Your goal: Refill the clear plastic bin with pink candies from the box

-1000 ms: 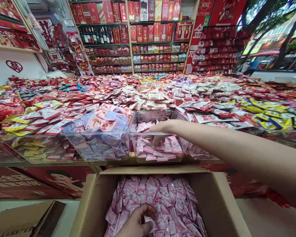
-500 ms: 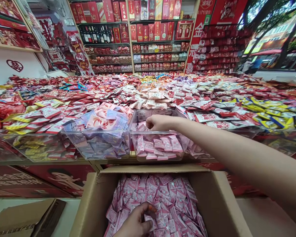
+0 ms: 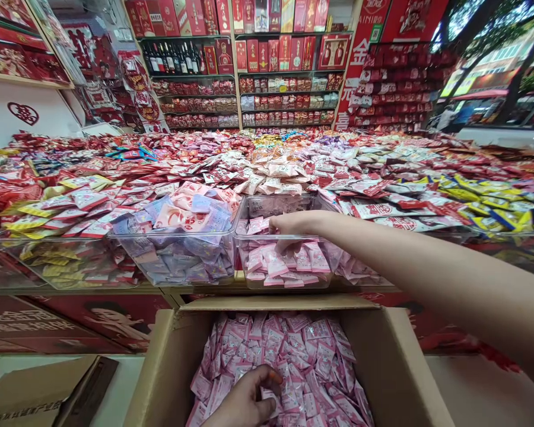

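Observation:
My right hand (image 3: 289,228) is inside a clear plastic bin (image 3: 242,238) at the middle front of the display. Its fingers point down among small pink candy packets (image 3: 309,261). They are apart, partly seen through the bin's front wall, with no packet plainly gripped. Below, a cardboard box (image 3: 403,356) stands open with a deep layer of matching pink packets (image 3: 311,362). My left hand (image 3: 251,394) rests on these packets, its thumb and bent fingers apart. A packet shows in the gap, but the hand does not close on it.
Left of the bin is another clear bin with purple and pink packets (image 3: 191,219). Red and white packets (image 3: 374,210) lie to its right. Shelves with red boxes and bottles (image 3: 173,59) stand behind. A flattened carton (image 3: 40,391) lies on the floor at lower left.
My right hand has lowered into the bin and its fingers have loosened from a fist. More pink packets show near the bin's front. My left hand has stayed in place.

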A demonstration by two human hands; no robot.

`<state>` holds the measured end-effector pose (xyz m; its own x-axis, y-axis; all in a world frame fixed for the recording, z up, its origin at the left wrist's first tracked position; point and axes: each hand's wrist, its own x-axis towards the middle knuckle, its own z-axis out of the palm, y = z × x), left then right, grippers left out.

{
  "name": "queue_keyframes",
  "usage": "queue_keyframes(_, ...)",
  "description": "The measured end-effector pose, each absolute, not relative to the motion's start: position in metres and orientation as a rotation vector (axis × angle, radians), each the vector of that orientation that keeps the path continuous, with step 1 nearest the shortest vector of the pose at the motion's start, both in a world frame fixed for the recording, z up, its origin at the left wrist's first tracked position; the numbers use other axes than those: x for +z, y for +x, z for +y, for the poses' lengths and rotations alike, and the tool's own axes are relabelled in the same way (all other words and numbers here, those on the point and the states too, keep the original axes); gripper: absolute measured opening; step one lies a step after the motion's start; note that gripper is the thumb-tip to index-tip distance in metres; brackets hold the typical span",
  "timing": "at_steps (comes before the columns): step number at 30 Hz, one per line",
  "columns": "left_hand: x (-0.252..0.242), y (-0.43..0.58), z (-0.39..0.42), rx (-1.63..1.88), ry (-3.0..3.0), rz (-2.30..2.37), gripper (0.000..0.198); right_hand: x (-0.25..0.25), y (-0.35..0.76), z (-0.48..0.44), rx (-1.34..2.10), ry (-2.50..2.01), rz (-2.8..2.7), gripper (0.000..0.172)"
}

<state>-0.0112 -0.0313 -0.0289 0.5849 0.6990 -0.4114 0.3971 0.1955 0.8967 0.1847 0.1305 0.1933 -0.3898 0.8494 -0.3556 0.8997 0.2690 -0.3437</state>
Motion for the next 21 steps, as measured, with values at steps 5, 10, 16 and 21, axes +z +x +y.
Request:
queue_keyframes(5, -0.031, -0.013, -0.031, 0.283, 1.44, 0.991, 0.037, 0.202, 0.185, 0.127, -0.768, 1.385, 2.442, 0.025)
queue_keyframes(10, -0.036, -0.012, -0.03, 0.298, 1.419, 0.984, 0.039, 0.204, 0.183, 0.124, -0.785, 1.341, 2.394, 0.017)
queue_keyframes(16, -0.034, -0.012, -0.028, 0.443, 1.442, 1.132, 0.045, 0.2, 0.187, 0.141, -0.513, 1.596, 2.82, 0.013)
queue_keyframes(21, -0.035, -0.018, -0.022, 0.561, 1.402, 1.278, 0.038, 0.227, 0.187, 0.091, -0.09, 1.72, 3.599, 0.014)
